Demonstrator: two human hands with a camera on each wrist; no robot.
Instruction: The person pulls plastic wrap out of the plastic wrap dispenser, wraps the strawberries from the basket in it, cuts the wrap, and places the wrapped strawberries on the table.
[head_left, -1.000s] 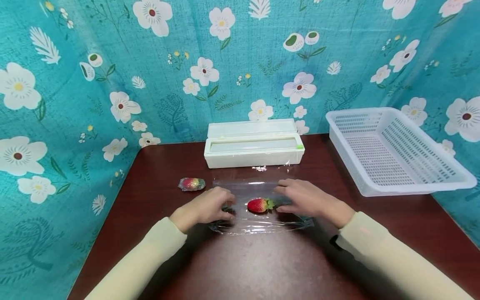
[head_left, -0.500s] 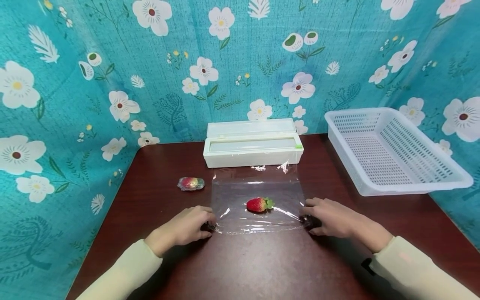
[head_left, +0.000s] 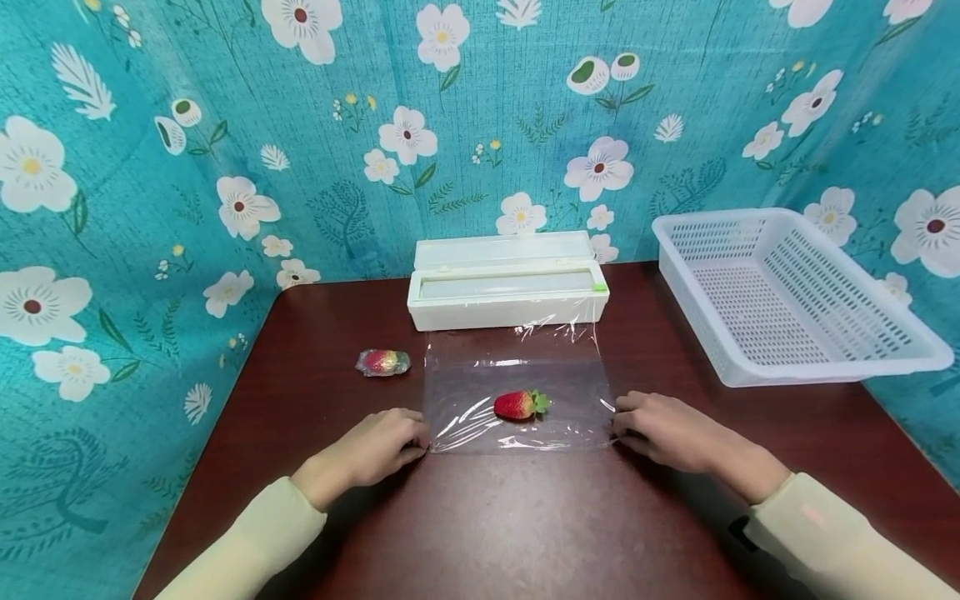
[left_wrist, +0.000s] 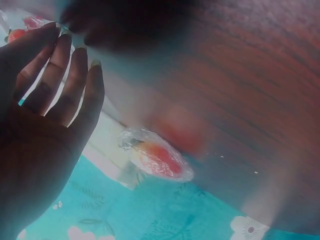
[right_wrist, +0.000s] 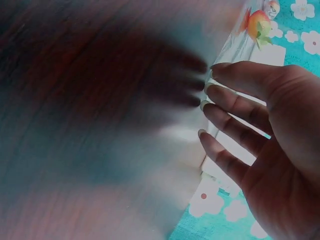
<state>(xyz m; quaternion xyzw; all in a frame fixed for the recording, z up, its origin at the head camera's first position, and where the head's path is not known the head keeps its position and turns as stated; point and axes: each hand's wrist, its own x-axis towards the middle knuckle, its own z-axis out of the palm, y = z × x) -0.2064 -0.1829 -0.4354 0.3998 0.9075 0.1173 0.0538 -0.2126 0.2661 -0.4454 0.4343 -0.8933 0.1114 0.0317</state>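
A sheet of clear cling film lies stretched over the table with a red strawberry on its middle, green leaves to the right. My left hand pinches the film's near left corner between thumb and fingertips. At the near right corner, my right hand pinches the other end. The film runs back to a white cling film dispenser whose lid stands up. In the right wrist view, the strawberry shows beyond the thumb of the right hand.
A film-wrapped strawberry lies left of the sheet, behind my left hand. A white plastic basket stands at the back right of the dark red table. Blue flowered cloth hangs behind and along the sides.
Both hands have moved apart and outward from beside the strawberry to the film's near corners. The film's bunched near edge is now pulled straighter and flatter. The strawberry stays in place.
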